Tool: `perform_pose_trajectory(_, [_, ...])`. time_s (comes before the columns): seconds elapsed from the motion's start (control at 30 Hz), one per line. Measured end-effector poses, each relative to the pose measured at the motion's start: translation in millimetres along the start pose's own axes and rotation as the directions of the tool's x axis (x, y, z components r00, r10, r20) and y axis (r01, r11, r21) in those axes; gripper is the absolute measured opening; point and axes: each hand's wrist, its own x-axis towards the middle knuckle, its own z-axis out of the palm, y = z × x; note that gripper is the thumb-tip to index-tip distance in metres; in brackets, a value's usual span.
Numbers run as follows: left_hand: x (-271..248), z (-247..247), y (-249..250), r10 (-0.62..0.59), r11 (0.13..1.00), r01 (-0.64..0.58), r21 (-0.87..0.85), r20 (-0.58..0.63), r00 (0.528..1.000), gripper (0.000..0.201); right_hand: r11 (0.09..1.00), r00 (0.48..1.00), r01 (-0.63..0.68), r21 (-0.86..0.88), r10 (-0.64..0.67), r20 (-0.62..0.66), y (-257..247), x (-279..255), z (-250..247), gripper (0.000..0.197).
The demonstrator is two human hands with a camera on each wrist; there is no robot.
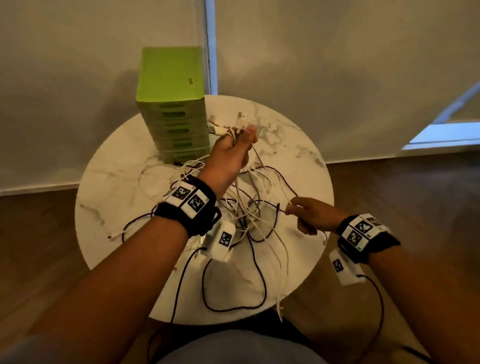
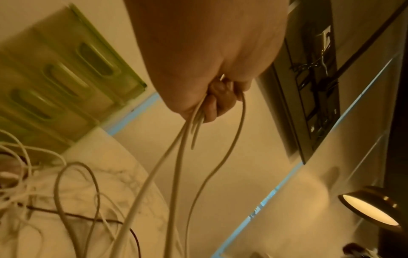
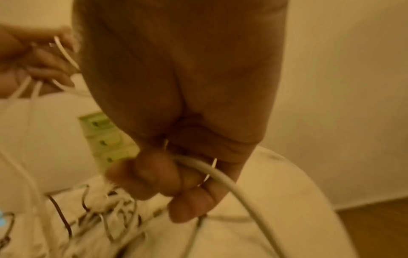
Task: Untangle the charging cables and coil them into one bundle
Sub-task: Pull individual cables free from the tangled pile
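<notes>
The left hand (image 1: 231,151) is raised over the bench (image 1: 116,195), its grip curled tight round several white charging cables (image 2: 176,157) near their plug ends (image 1: 229,124), which stick up past the thumb and fingers. In the left wrist view the fingers (image 2: 217,101) fold over those strands, which hang down from the fist toward the bench. The right hand (image 1: 312,214) is lower and nearer the person, at the right side of the bench; its grip pinches a white cable (image 3: 232,185) between thumb and curled fingers (image 3: 192,206), and thinner strands pass through the same fist. Between the two hands the rest of the cables lie in a loose tangle (image 1: 249,215) of white and dark strands on the marble-patterned round top, with loops running to the near edge and one white end (image 1: 280,308) dangling over it. A green drawer unit (image 1: 172,107) stands at the far side of the bench, just beside the raised left hand
</notes>
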Motion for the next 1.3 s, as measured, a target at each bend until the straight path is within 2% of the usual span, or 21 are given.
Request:
perform_pose_trajectory(0.07, [-4.5, 15.4, -6.7, -0.049, 0.996, 0.041, 0.082, 0.091, 0.995, 0.028, 0.992, 0.995, -0.097, 0.085, 0.097, 0.001, 44.1, -9.0, 17.0, 0.030])
perform_pose_trajectory(0.1, [-6.9, 20.7, -13.0, -0.072, 0.988, 0.053, 0.144, 0.129, 0.989, 0.029, 0.987, 0.989, -0.144, 0.068, 0.145, -0.011, 63.7, -10.1, 25.4, 0.028])
perform_pose_trajectory(0.17, [-13.1, 32.1, -29.7, -0.107, 0.970, 0.059, 0.237, 0.196, 0.975, 0.033, 0.973, 0.971, -0.209, -0.100, 0.194, -0.142, 88.9, -16.4, 43.1, 0.033])
perform_pose_trajectory(0.2, [-15.5, 36.6, -38.9, -0.119, 0.964, 0.062, 0.258, 0.213, 0.970, 0.034, 0.960, 0.950, -0.218, -0.177, 0.167, -0.263, 91.1, -18.8, 50.1, 0.046])
perform_pose_trajectory(0.27, [-19.1, 45.3, -54.8, -0.151, 0.957, 0.084, 0.277, 0.229, 0.962, 0.035, 0.976, 0.885, -0.100, -0.194, -0.002, -0.466, 76.1, -22.4, 60.9, 0.075])
perform_pose_trajectory(0.3, [-21.2, 50.0, -61.3, -0.169, 0.954, 0.099, 0.281, 0.235, 0.957, 0.036, 0.984, 0.855, 0.007, -0.176, -0.098, -0.509, 60.6, -25.2, 63.1, 0.083])
perform_pose_trajectory(0.37, [-24.5, 54.8, -66.6, -0.185, 0.949, 0.103, 0.300, 0.260, 0.948, 0.037, 0.977, 0.829, 0.193, -0.093, -0.213, -0.518, 27.1, -25.5, 68.0, 0.086])
perform_pose_trajectory(0.43, [-24.8, 57.7, -67.8, -0.187, 0.936, 0.086, 0.341, 0.273, 0.944, 0.039, 0.955, 0.800, 0.298, -0.013, -0.257, -0.542, -0.6, -27.8, 69.1, 0.070])
perform_pose_trajectory(0.5, [-22.3, 56.1, -67.7, -0.177, 0.940, 0.084, 0.332, 0.263, 0.948, 0.041, 0.935, 0.760, 0.353, 0.034, -0.266, -0.593, -15.8, -32.5, 63.0, 0.042])
perform_pose_trajectory(0.57, [-17.0, 51.8, -67.6, -0.193, 0.956, 0.127, 0.266, 0.236, 0.952, 0.043, 0.939, 0.710, 0.341, 0.032, -0.235, -0.664, -11.9, -33.5, 51.6, 0.020])
perform_pose_trajectory(0.63, [-12.3, 44.3, -65.6, -0.227, 0.965, 0.194, 0.176, 0.198, 0.953, 0.044, 0.961, 0.674, 0.274, 0.037, -0.164, -0.720, 13.2, -29.9, 38.2, 0.017])
perform_pose_trajectory(0.67, [-10.3, 40.3, -64.3, -0.237, 0.969, 0.219, 0.111, 0.193, 0.952, 0.044, 0.975, 0.684, 0.218, 0.042, -0.122, -0.719, 30.0, -27.9, 32.5, 0.019])
perform_pose_trajectory(0.77, [-7.8, 28.7, -58.5, -0.209, 0.966, 0.238, -0.105, 0.233, 0.950, 0.042, 0.998, 0.814, -0.058, 0.002, 0.049, -0.579, 74.1, -25.2, 27.4, 0.015])
perform_pose_trajectory(0.83, [-8.8, 23.0, -54.2, -0.204, 0.948, 0.254, -0.192, 0.249, 0.947, 0.041, 0.986, 0.841, -0.117, -0.119, 0.035, -0.541, 80.0, -22.0, 33.5, 0.024])
perform_pose_trajectory(0.9, [-10.8, 19.4, -51.5, -0.201, 0.935, 0.264, -0.238, 0.258, 0.945, 0.040, 0.992, 0.857, 0.040, -0.120, -0.095, -0.507, 54.5, -17.4, 44.3, 0.040])
perform_pose_trajectory(0.97, [-11.0, 17.8, -52.7, -0.197, 0.937, 0.256, -0.237, 0.246, 0.949, 0.040, 0.975, 0.912, 0.214, 0.049, -0.182, -0.367, 8.1, -17.4, 53.3, 0.042])
perform_pose_trajectory(1.03, [-9.9, 15.1, -54.5, -0.189, 0.950, 0.234, -0.206, 0.215, 0.958, 0.040, 0.955, 0.941, 0.269, 0.125, -0.233, -0.244, -31.1, -17.9, 61.4, 0.037])
perform_pose_trajectory(1.1, [-8.0, 10.6, -54.4, -0.168, 0.974, 0.189, -0.124, 0.165, 0.972, 0.042, 0.933, 0.900, 0.358, 0.031, -0.336, -0.279, -54.2, -17.9, 65.8, 0.030])
perform_pose_trajectory(1.17, [-6.1, 5.6, -52.0, -0.153, 0.987, 0.158, -0.036, 0.119, 0.981, 0.046, 0.901, 0.817, 0.428, -0.074, -0.420, -0.394, -60.6, -16.3, 61.2, 0.021])
perform_pose_trajectory(1.23, [-4.2, 2.7, -48.9, -0.168, 0.986, 0.168, 0.008, 0.088, 0.982, 0.048, 0.887, 0.753, 0.454, -0.083, -0.432, -0.495, -58.4, -13.8, 51.4, 0.021])
perform_pose_trajectory(1.3, [-3.0, 2.1, -45.4, -0.176, 0.984, 0.174, 0.031, 0.082, 0.981, 0.049, 0.895, 0.740, 0.445, -0.036, -0.390, -0.548, -55.2, -13.1, 40.6, 0.023])
